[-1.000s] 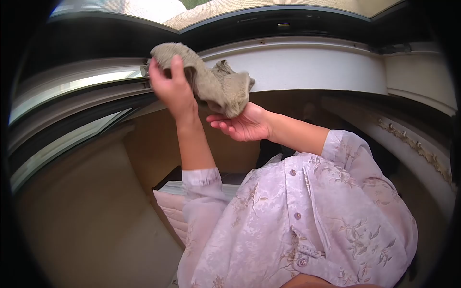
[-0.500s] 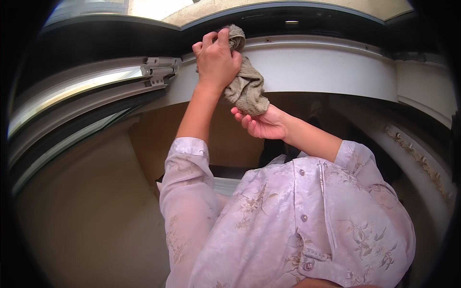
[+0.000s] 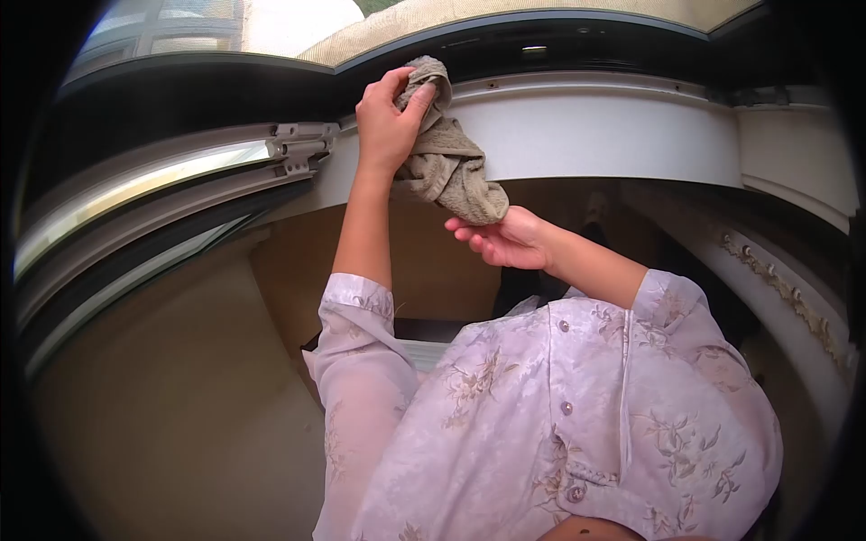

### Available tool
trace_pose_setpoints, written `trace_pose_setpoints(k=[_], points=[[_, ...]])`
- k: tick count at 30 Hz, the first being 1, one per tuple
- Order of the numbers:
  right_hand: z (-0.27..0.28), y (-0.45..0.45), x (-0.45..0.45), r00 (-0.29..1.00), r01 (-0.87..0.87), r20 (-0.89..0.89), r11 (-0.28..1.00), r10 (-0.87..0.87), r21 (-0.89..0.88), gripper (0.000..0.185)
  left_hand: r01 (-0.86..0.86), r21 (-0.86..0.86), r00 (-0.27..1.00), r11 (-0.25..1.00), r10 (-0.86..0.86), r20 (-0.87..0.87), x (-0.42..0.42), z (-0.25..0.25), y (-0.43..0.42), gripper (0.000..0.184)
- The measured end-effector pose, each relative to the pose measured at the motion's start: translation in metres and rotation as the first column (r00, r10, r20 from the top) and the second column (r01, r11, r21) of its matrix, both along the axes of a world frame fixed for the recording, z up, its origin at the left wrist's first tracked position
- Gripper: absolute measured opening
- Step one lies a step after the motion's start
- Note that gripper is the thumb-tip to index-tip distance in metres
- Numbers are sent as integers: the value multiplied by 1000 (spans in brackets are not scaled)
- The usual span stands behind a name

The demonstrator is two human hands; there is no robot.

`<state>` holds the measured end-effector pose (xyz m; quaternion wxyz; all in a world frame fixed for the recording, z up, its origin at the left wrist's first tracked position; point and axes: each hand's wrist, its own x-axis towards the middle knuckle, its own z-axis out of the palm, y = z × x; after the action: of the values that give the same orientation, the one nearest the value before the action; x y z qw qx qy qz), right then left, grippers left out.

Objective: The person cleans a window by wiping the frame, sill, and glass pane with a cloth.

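Observation:
A crumpled grey-brown cloth [image 3: 451, 167] hangs slantwise over the white window sill [image 3: 604, 135]. Its upper end is bunched in my left hand [image 3: 390, 126], whose thumb and fingers close around it beside the dark window frame [image 3: 505, 50]. Lower down, my right hand [image 3: 512, 242] is turned palm up with curled fingers at the cloth's bottom end, just below the sill's near edge. The cloth hides part of the right fingers' grip.
An open window sash [image 3: 153, 180] with a metal hinge [image 3: 302, 144] stands at the left. At the right, a decorative trim strip [image 3: 780, 293] runs along a pale surface. Mesh screen [image 3: 541, 22] lies beyond the frame.
My left hand has shifted slightly left and down and turned, so its thumb now shows along the cloth. My right hand has moved slightly right and down with the cloth's lower end.

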<state>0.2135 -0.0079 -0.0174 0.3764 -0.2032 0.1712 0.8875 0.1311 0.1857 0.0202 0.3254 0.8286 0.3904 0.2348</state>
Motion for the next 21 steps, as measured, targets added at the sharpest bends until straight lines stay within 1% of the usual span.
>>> trace_pose_setpoints(k=[1,2,3,4,5,6,7,8,9,10,11,12,13,14,15,17,18,19,20,21], points=[[2,-4,6,976,-104,203,990,84,90,33,-16,-141,992,990,33,118,-6,0,-1,22],[1,-10,14,901,-224,409,962,143,157,35,-29,-223,966,974,85,246,-9,2,-1,20],[1,-16,19,783,-352,596,917,179,187,37,-33,-314,921,949,151,359,-10,11,-10,19],[3,-23,21,680,-259,732,923,-36,286,38,-25,-401,860,916,224,459,-12,17,-17,18],[7,-25,23,526,-183,811,898,-255,401,40,3,-456,777,890,285,561,-15,19,-19,19],[14,-22,27,411,-93,786,836,-463,541,34,17,-502,715,865,340,610,-18,25,-21,23],[25,-14,29,297,-2,753,788,-587,615,25,33,-547,648,837,399,649,-23,31,-23,28],[26,-3,30,198,-8,723,736,-662,677,17,35,-578,612,815,440,657,-27,33,-22,31],[26,14,27,122,-40,662,663,-739,748,16,38,-608,575,793,481,663,-31,35,-22,33],[28,32,26,55,-162,598,584,-799,795,30,41,-637,538,770,520,663,-34,38,-22,36],[30,47,18,59,-248,576,547,-816,800,49,85,-664,515,743,538,667,-36,45,-21,37],[24,60,8,37,-376,535,485,-844,790,61,131,-687,492,715,555,671,-36,54,-20,38],[19,71,-8,91,-434,545,460,-833,775,65,177,-707,470,685,572,672,-38,60,-18,38],[18,76,-21,115,-440,588,489,-801,753,66,248,-684,425,686,557,713,-44,61,-13,39],[20,80,-33,138,-447,629,518,-765,729,67,242,-673,492,699,509,706,-46,67,-9,38],[27,88,-54,203,-327,695,621,-690,713,67,246,-649,614,719,403,679,-40,79,-1,36],[28,93,-64,308,-272,693,638,-652,720,63,-1,-590,696,808,424,580,-33,77,0,32],[34,96,-66,431,-271,722,685,-542,676,60,-230,-309,855,923,343,388,-27,70,0,29],[33,98,-75,524,-170,697,741,-490,649,61,-213,-17,961,977,213,174,-24,66,3,24],[28,101,-86,616,-73,653,793,-442,605,62,-108,262,987,959,135,-86,-23,61,7,20]])
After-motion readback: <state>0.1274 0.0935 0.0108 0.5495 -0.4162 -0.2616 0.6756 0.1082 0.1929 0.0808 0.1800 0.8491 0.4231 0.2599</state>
